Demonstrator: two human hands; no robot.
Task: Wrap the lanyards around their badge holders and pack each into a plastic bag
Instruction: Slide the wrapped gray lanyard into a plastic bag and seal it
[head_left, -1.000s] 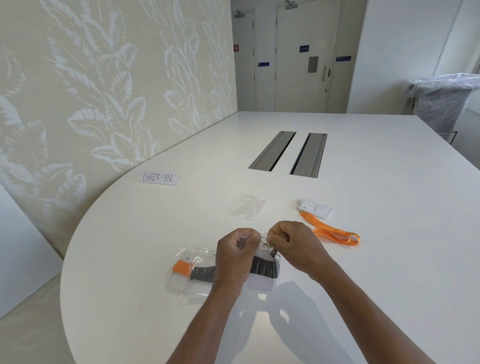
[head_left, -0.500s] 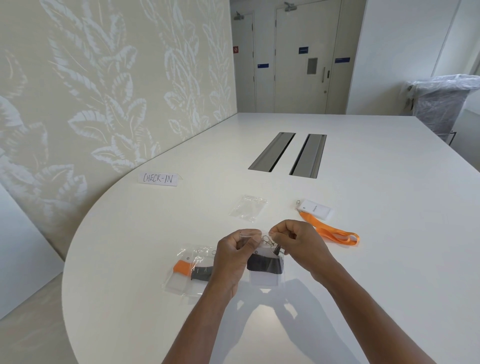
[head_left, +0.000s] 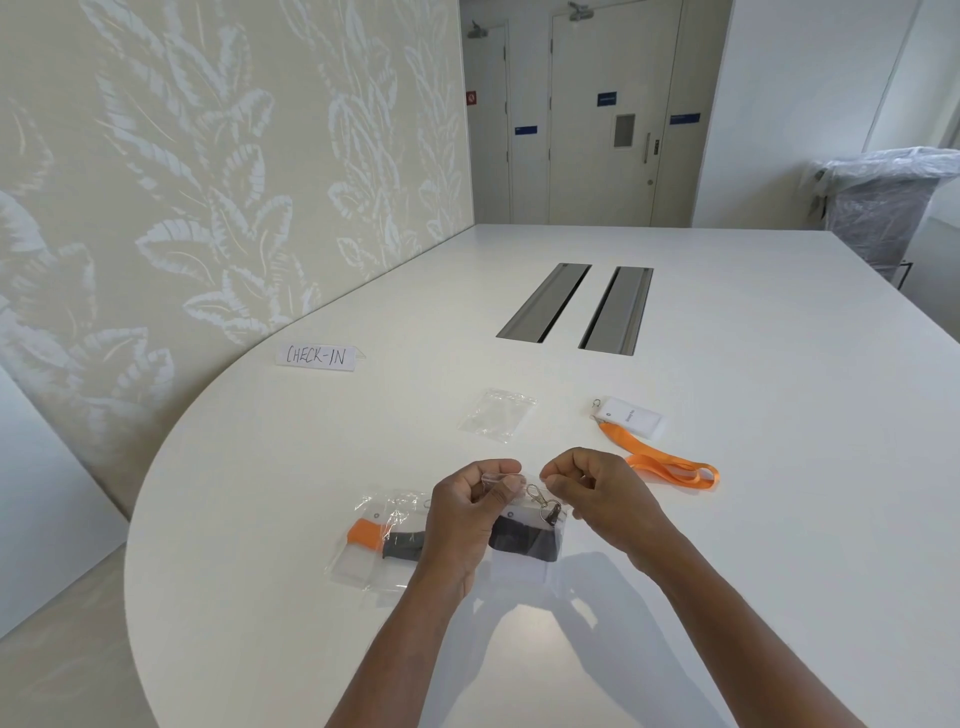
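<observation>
1. While your left hand (head_left: 470, 506) and right hand (head_left: 592, 491) pinch the bag (head_left: 524, 535) mouth just above the table (head_left: 779, 519), the black-wrapped badge sits inside.
2. Risk: the protruding clip (head_left: 543, 501) may block sealing.

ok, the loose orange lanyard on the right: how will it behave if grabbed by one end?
The orange lanyard lies as a flat, folded ribbon loop, so it is probably floppy and would dangle. The badge holder and metal clip sit at its far end, so that end likely swings or drags. It looks light and may slide easily on the smooth table.
</observation>
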